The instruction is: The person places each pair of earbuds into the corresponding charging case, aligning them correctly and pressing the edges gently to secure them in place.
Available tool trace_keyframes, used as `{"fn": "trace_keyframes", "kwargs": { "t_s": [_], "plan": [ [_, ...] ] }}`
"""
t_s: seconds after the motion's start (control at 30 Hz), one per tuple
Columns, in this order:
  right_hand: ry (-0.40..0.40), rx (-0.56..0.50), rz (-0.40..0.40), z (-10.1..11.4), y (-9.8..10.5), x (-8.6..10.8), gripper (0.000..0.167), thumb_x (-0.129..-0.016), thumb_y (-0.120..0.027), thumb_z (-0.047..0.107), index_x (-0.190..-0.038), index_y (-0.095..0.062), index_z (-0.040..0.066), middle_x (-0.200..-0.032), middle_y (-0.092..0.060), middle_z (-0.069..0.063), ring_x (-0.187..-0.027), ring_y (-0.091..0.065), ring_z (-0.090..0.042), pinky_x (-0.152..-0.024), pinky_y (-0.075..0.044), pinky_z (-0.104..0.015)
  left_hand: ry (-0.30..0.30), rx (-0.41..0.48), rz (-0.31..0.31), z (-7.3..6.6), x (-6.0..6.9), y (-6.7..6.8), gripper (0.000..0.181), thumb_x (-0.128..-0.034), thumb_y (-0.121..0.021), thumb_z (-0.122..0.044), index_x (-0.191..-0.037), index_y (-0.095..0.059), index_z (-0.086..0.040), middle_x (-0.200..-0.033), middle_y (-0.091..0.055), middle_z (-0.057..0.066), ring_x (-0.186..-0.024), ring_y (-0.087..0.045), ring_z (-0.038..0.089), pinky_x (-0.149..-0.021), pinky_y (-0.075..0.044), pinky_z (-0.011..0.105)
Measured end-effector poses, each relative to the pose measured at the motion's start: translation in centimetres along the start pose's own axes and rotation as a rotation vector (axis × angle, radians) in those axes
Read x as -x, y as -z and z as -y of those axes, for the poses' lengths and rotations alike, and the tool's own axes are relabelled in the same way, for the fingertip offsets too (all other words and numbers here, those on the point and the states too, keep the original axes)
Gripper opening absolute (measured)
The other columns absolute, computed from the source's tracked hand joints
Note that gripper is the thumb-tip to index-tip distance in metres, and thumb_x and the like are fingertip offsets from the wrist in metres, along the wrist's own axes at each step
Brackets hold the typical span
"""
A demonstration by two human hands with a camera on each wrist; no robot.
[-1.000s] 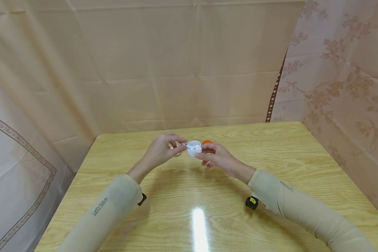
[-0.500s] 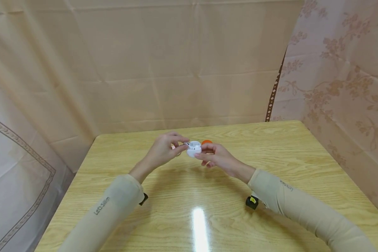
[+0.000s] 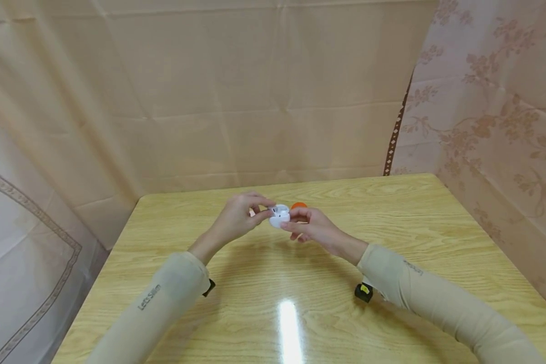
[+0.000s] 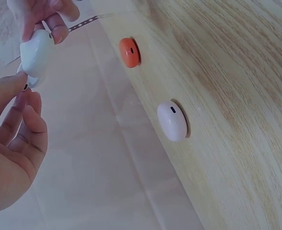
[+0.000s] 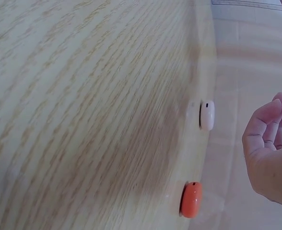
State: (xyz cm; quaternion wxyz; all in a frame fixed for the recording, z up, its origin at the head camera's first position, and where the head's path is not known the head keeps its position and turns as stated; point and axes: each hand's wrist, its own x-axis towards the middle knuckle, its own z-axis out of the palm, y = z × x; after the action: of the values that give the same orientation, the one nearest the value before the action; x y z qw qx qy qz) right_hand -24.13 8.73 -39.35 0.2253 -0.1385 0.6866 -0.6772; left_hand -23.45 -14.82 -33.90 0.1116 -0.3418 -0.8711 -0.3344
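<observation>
My right hand (image 3: 316, 227) holds a white earbud case (image 3: 279, 220) up above the table, its lid standing open. At the case's left side, thumb and fingers of my left hand (image 3: 236, 216) pinch a white earbud (image 4: 26, 87). Most of that earbud is covered by the fingertips, and how deep it sits in the case I cannot tell. On the table behind the hands lie an orange rounded case (image 4: 129, 52) and a pale pink rounded case (image 4: 172, 121). From the head view the pink one is mostly hidden behind my left hand.
Both closed-looking cases lie near the far edge of the wooden table (image 3: 291, 283). Beyond that edge hangs a beige curtain (image 3: 255, 101). A patterned pinkish curtain (image 3: 496, 126) borders the right side.
My left hand has shifted slightly right, carrying the earbud from beside the white case to its opening. The right hand and the case have stayed almost still.
</observation>
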Motion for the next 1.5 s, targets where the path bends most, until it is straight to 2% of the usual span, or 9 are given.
{"fn": "trace_keyframes", "kwargs": {
  "t_s": [0.2,0.67,1.0,1.23,1.5],
  "plan": [
    [-0.006,0.002,-0.008,-0.33,-0.11,0.01,0.035,-0.094,-0.075,0.021,-0.122,-0.064,0.004,-0.113,-0.069,-0.015,-0.077,-0.066,-0.02,-0.069,-0.054,-0.033,-0.025,-0.001,-0.014,0.0,-0.02,-0.16,0.015,-0.0901,-0.078,-0.008,-0.105,-0.079,-0.006,-0.102,-0.076,0.005,-0.07,-0.063,0.009,-0.054,-0.049,0.025],
    [0.001,-0.001,-0.012,-0.41,-0.35,0.08,0.039,-0.095,-0.074,0.023,-0.125,-0.062,0.002,-0.11,-0.07,-0.01,-0.077,-0.066,-0.02,-0.068,-0.054,-0.031,-0.016,0.002,-0.011,-0.03,0.21,-0.24,0.015,-0.0904,-0.078,-0.009,-0.105,-0.079,-0.006,-0.102,-0.075,0.005,-0.071,-0.062,0.01,-0.056,-0.05,0.026],
    [-0.007,0.003,-0.019,-0.4,-0.31,0.14,0.037,-0.095,-0.074,0.024,-0.124,-0.063,0.003,-0.11,-0.069,-0.008,-0.078,-0.066,-0.021,-0.07,-0.055,-0.033,0.008,0.002,-0.002,0.1,0.3,-0.43,0.016,-0.0922,-0.077,-0.012,-0.107,-0.079,-0.006,-0.101,-0.074,0.005,-0.072,-0.063,0.009,-0.058,-0.052,0.026],
    [-0.018,0.019,-0.02,-0.52,-0.23,0.11,0.038,-0.094,-0.075,0.025,-0.124,-0.064,0.004,-0.113,-0.069,-0.011,-0.08,-0.066,-0.023,-0.073,-0.055,-0.036,0.059,0.018,0.039,0.21,0.32,-0.4,0.016,-0.0941,-0.075,-0.014,-0.108,-0.078,-0.006,-0.103,-0.073,0.004,-0.072,-0.063,0.01,-0.057,-0.051,0.026],
    [-0.017,0.008,-0.019,-0.74,-0.16,-0.03,0.04,-0.093,-0.076,0.026,-0.124,-0.064,0.005,-0.112,-0.069,-0.01,-0.078,-0.066,-0.021,-0.072,-0.054,-0.035,0.085,0.031,0.067,0.12,0.16,-0.13,0.015,-0.0941,-0.074,-0.013,-0.107,-0.078,-0.006,-0.099,-0.074,0.003,-0.072,-0.062,0.011,-0.058,-0.051,0.027]
  ]
}}
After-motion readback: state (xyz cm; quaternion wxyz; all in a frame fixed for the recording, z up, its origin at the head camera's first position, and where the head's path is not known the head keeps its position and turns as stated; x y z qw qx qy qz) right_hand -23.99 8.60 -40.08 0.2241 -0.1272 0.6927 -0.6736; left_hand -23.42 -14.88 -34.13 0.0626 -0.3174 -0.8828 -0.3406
